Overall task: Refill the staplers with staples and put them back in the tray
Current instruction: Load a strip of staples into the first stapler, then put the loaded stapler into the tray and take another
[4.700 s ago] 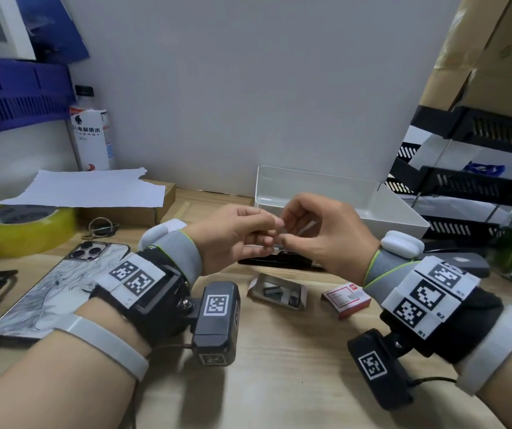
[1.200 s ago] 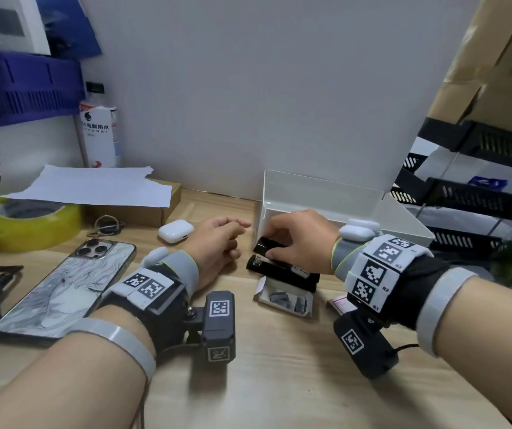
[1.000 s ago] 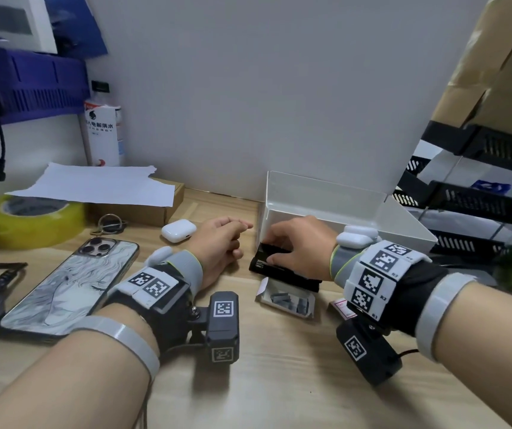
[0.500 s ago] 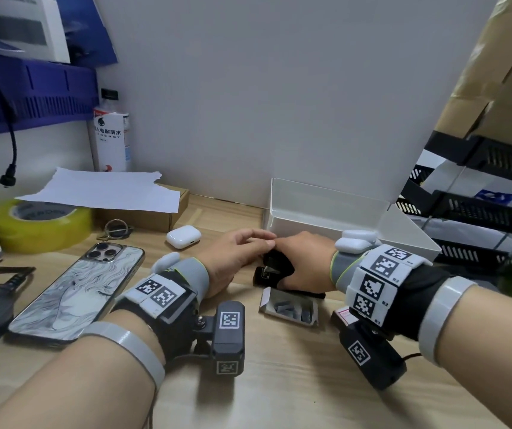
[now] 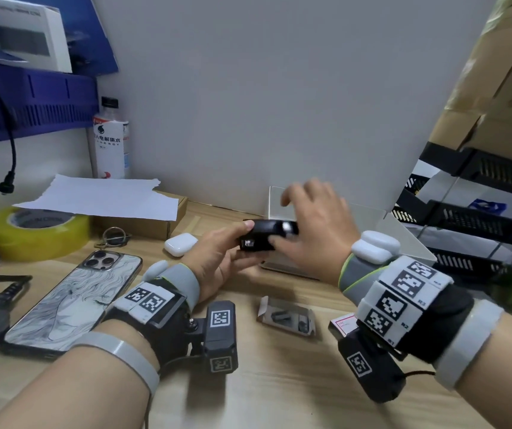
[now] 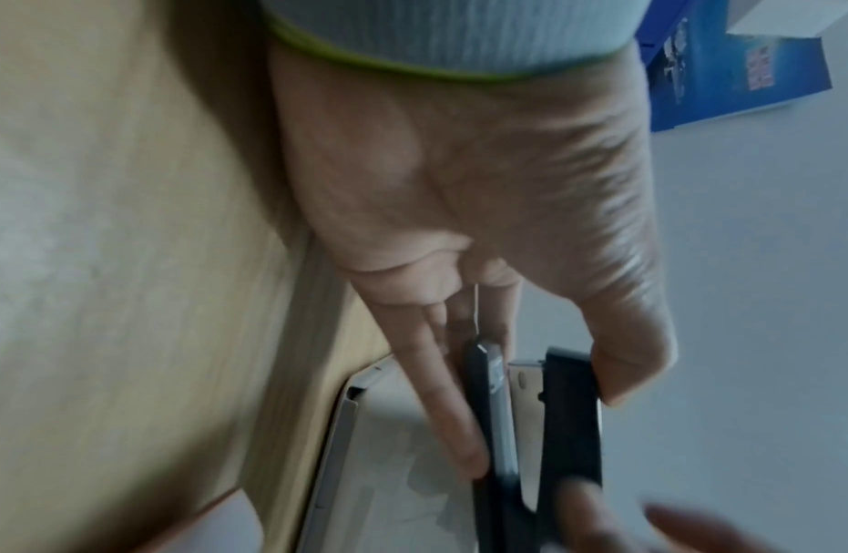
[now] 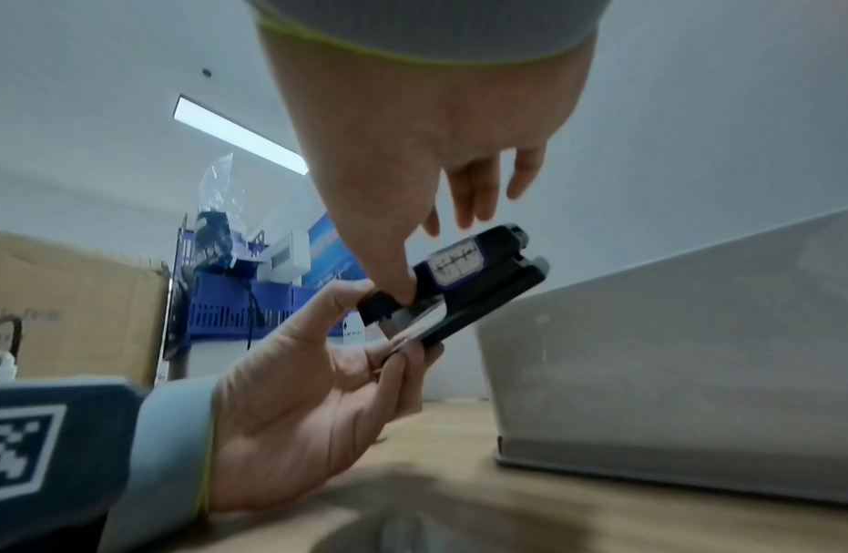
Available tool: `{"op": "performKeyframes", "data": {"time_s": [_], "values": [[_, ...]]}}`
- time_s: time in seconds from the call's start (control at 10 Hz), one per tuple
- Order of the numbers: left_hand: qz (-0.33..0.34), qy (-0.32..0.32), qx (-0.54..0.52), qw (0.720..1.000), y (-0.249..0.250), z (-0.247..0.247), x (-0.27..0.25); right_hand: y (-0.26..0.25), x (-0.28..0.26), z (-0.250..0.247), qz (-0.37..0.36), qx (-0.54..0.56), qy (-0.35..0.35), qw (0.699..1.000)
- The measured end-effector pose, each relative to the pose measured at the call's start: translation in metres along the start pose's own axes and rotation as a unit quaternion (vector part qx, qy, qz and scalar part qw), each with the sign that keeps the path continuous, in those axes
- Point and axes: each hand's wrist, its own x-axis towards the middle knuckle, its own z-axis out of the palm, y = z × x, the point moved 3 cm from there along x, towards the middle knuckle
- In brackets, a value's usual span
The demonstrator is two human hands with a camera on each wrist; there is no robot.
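A black stapler (image 5: pixel 264 235) is held off the desk, just in front of the white tray's (image 5: pixel 403 243) left corner. My left hand (image 5: pixel 217 258) pinches its near end, thumb on top and fingers underneath (image 6: pixel 459 441). My right hand (image 5: pixel 316 230) hovers over it with fingers spread and straight. In the right wrist view only the thumb touches the stapler (image 7: pixel 473 284) top. The stapler (image 6: pixel 568 430) looks closed, its metal base showing. An open staple box (image 5: pixel 287 315) with loose strips lies on the desk below.
A red-and-white box lid (image 5: pixel 343 323) lies under my right wrist. A phone (image 5: pixel 72 298), an earbud case (image 5: pixel 180 244), a tape roll (image 5: pixel 38 232) and a cardboard box under paper (image 5: pixel 143 221) fill the left. Black stacked trays (image 5: pixel 480 218) stand right.
The stapler was on the desk under my right hand's grip. My left hand has since taken its near end and lifted it, and my right hand's fingers have opened.
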Motion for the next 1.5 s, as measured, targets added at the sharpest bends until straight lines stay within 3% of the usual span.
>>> {"op": "performKeyframes", "data": {"time_s": [0.1, 0.2, 0.3, 0.4, 0.5, 0.6, 0.7, 0.8, 1.0, 1.1, 1.3, 1.5], "values": [[0.057, -0.006, -0.069, 0.996, 0.01, -0.002, 0.0, 0.01, 0.007, -0.009, 0.156, 0.087, 0.01, 0.984], [0.098, 0.002, -0.054, 0.994, 0.015, -0.006, 0.001, -0.002, 0.011, 0.008, 0.337, 0.376, -0.188, 0.842], [0.12, 0.01, -0.021, 0.993, 0.012, -0.003, 0.0, -0.02, 0.023, 0.026, 0.354, 0.537, -0.217, 0.735], [0.152, 0.02, 0.021, 0.988, 0.008, 0.0, -0.001, -0.026, 0.037, 0.044, 0.375, 0.583, -0.157, 0.704], [0.18, 0.029, 0.048, 0.982, 0.009, -0.001, -0.001, -0.026, 0.048, 0.053, 0.384, 0.575, -0.135, 0.709], [0.168, -0.006, 0.035, 0.985, 0.008, 0.001, 0.001, -0.016, 0.059, 0.047, 0.383, 0.542, -0.131, 0.737], [0.134, 0.01, 0.047, 0.99, 0.006, -0.002, 0.003, 0.003, 0.075, 0.032, 0.365, 0.488, -0.192, 0.769], [0.109, 0.078, 0.02, 0.991, 0.007, -0.015, 0.009, 0.029, 0.103, 0.017, 0.361, 0.397, -0.245, 0.807], [0.053, 0.162, -0.022, 0.985, -0.002, -0.026, 0.019, 0.062, 0.135, 0.039, 0.377, 0.19, -0.415, 0.806], [0.022, 0.186, -0.072, 0.98, -0.001, -0.03, 0.025, 0.069, 0.145, 0.064, 0.331, 0.113, -0.462, 0.815], [0.012, 0.188, -0.094, 0.978, 0.0, -0.034, 0.028, 0.062, 0.146, 0.082, 0.29, 0.149, -0.419, 0.847], [0.007, 0.182, -0.087, 0.979, 0.0, -0.032, 0.028, 0.06, 0.148, 0.095, 0.273, 0.111, -0.445, 0.846]]}}
